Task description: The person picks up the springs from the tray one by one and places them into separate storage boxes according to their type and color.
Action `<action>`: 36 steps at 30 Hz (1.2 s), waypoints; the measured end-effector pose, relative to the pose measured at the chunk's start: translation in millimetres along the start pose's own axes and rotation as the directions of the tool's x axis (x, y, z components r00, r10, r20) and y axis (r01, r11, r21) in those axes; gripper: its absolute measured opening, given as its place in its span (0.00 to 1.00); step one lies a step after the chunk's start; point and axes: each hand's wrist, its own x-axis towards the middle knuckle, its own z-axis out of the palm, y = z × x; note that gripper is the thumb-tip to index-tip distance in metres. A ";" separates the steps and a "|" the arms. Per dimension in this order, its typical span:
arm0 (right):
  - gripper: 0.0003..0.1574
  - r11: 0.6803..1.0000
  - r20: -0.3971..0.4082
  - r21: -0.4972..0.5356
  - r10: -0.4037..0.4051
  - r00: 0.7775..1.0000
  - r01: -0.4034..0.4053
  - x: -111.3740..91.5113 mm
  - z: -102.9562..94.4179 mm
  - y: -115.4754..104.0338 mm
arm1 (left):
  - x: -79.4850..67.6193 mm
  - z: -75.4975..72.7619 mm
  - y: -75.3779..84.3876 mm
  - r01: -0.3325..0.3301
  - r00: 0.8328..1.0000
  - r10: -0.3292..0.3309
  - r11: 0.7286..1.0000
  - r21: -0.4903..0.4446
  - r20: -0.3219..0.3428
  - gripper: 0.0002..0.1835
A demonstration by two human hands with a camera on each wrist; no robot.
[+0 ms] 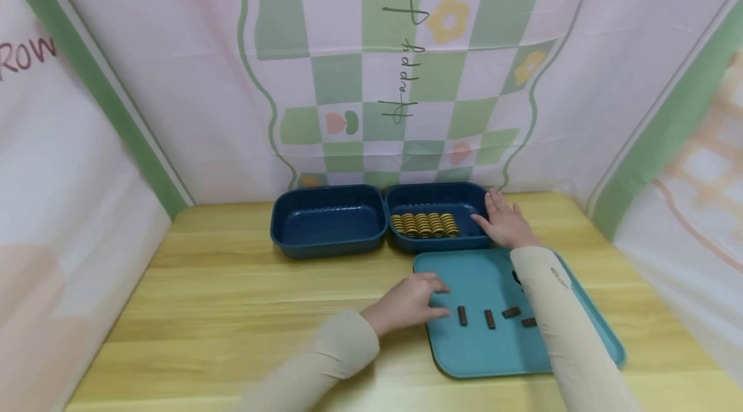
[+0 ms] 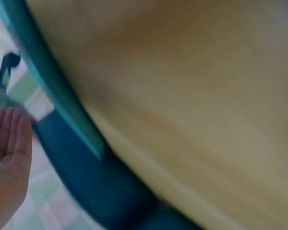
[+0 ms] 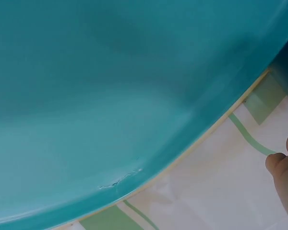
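The desk [image 1: 244,296] holds a teal tray [image 1: 493,353], blue bins [image 1: 331,249] toward its ten and eleven o'clock. The right hand [image 1: 507,222], grip spread, touches the right bin [image 1: 441,245] at three o'clock; the left hand [image 1: 409,301], grip parted, hovers by the tray's nine. Gold stacks [image 1: 424,225] lie in that bin, dark bars [image 1: 489,319] mid-tray.

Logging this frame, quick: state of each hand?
Left hand: open, at the tray's left edge, nothing visibly held.
Right hand: open, at the right-hand bin's right end.
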 end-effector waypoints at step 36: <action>0.53 1.000 -0.027 0.006 0.000 1.000 0.000 -2.0 3.9 -1.3 | 26.9 37.2 28.0 -0.040 0.995 0.001 0.921 0.388 0.101 0.08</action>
